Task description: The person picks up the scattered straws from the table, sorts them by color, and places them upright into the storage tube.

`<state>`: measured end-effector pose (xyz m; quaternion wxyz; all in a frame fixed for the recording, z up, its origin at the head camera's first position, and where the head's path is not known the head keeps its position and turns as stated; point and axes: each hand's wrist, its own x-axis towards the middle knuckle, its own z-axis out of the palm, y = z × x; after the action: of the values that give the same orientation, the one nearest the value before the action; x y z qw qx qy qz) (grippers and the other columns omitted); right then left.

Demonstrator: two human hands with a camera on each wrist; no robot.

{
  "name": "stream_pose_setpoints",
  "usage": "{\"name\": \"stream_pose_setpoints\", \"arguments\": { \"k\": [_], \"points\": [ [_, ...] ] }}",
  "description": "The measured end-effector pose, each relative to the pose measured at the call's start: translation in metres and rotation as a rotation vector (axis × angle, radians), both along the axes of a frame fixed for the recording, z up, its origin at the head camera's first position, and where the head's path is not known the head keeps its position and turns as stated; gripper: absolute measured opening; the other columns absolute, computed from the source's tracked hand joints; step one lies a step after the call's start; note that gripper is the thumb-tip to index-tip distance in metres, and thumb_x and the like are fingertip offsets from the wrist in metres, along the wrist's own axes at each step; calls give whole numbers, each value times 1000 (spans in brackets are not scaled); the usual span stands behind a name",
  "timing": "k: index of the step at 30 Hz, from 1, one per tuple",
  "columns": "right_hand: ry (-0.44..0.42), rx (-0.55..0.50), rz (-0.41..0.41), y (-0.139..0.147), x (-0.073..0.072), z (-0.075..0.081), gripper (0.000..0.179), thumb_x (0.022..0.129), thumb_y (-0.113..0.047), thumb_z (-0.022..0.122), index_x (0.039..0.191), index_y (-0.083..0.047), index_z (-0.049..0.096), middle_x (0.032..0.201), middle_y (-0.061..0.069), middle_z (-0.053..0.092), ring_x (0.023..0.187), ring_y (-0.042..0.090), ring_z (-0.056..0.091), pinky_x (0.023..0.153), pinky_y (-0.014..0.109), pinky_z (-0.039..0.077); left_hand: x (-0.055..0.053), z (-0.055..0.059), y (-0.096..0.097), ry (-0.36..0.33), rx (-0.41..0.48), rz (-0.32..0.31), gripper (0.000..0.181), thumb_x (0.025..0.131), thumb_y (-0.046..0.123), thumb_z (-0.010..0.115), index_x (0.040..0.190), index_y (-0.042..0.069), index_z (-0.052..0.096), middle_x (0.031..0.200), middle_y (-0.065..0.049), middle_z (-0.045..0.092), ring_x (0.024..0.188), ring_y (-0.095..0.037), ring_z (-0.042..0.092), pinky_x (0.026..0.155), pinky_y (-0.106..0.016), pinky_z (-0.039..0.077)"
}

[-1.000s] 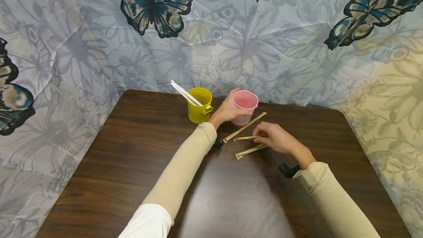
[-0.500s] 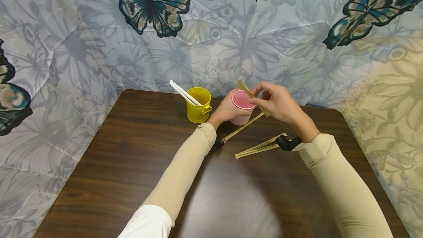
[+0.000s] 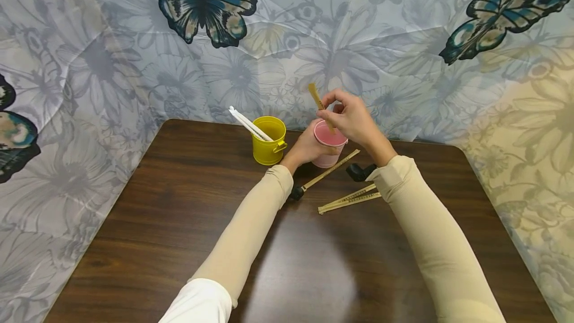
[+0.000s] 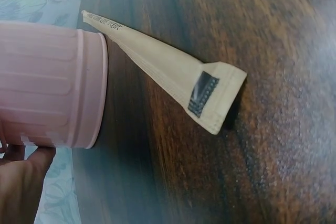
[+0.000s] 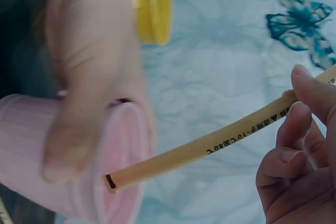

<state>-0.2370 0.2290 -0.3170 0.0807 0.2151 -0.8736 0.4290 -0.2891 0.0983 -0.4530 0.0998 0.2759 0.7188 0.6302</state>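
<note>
While my left hand held the pink bucket with its fingers around the side, my right hand pinched one tan packet, whose lower end was at the bucket's mouth. This was, I judged, the step of inserting; the next move seemed to call for lowering straight, then loosening the fingertips. The packet looked papery, narrow, slightly bent and printed; the round bucket had raised panels and a rolled rim.

- Left arm reaching forward, left hand curved in a grip.
- Right arm reaching forward, right hand raised, pinching between thumb and fingers.
</note>
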Motion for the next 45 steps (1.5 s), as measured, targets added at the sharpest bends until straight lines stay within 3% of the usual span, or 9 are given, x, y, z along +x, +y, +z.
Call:
{"name": "stream_pose_setpoints", "arguments": {
  "k": [5, 11, 15, 19, 22, 25, 30, 37, 45],
  "points": [
    [-52, 84, -38, 3, -6, -17, 17, 94, -21, 75, 106, -14, 65, 78, 8, 63, 51, 14, 50, 46, 25, 41, 0, 0, 0, -11, -10, -21, 88, 75, 13, 91, 147, 21, 41, 139, -3, 59, 122, -17, 60, 106, -27, 50],
    [-56, 105, -54, 6, -7, -26, 20, 93, -21, 76, 109, -13, 67, 107, 5, 70, 64, 21, 56, 54, 26, 43, 0, 2, 0, -21, 17, -21, 77, 75, 11, 89, 140, 14, 50, 133, -6, 63, 120, -24, 62, 107, -38, 52],
    [-56, 115, -50, 8, -2, -25, 22, 94, -22, 75, 112, -11, 69, 109, 7, 73, 70, 20, 56, 60, 26, 44, 1, 3, 0, -27, 11, -10, 80, 74, 11, 90, 143, 15, 50, 137, -5, 62, 123, -26, 62, 110, -38, 50],
    [-54, 148, -53, 15, 9, -22, 21, 93, -20, 76, 110, -9, 69, 103, 8, 73, 65, 17, 55, 56, 24, 43, 1, 4, 1, 7, -22, -8, 79, 75, 13, 90, 143, 13, 51, 141, -5, 60, 123, -20, 61, 108, -30, 50],
    [-39, 225, -44, 22, 21, -21, 16, 93, -21, 77, 105, -12, 70, 91, 6, 71, 63, 17, 53, 53, 25, 42, 0, 4, 0, 7, -39, 10, 86, 75, 14, 91, 148, 12, 45, 145, -4, 57, 128, -17, 58, 109, -26, 49],
    [-25, 325, -9, 29, 33, -23, 13, 93, -21, 77, 100, -14, 68, 85, 4, 68, 68, 18, 56, 58, 28, 46, 1, 3, -2, -29, -40, 29, 93, 76, 13, 90, 152, 11, 38, 147, -7, 55, 133, -20, 55, 112, -29, 47],
    [-32, 410, 52, 42, 55, -42, 11, 90, -17, 78, 97, -15, 69, 89, 0, 72, 75, 15, 60, 66, 29, 50, 3, 1, 0, -68, -53, 44, 92, 76, 10, 89, 153, 9, 37, 146, -13, 56, 133, -26, 56, 114, -34, 46],
    [-161, 447, 105, 59, 80, -79, 13, 90, -18, 78, 100, -14, 71, 97, -2, 72, 83, 10, 63, 71, 26, 51, 10, 1, 1, -54, -29, 36, 91, 74, 9, 91, 150, 7, 42, 140, -15, 61, 130, -28, 59, 114, -35, 46],
    [-152, 532, 91, 71, 89, -112, 26, 88, -15, 80, 111, -6, 72, 108, 7, 68, 96, 24, 67, 82, 42, 55, 8, 3, -1, -41, -35, 74, 93, 72, 13, 93, 150, 11, 42, 135, -9, 65, 125, -19, 61, 109, -28, 49]
  ]
}}
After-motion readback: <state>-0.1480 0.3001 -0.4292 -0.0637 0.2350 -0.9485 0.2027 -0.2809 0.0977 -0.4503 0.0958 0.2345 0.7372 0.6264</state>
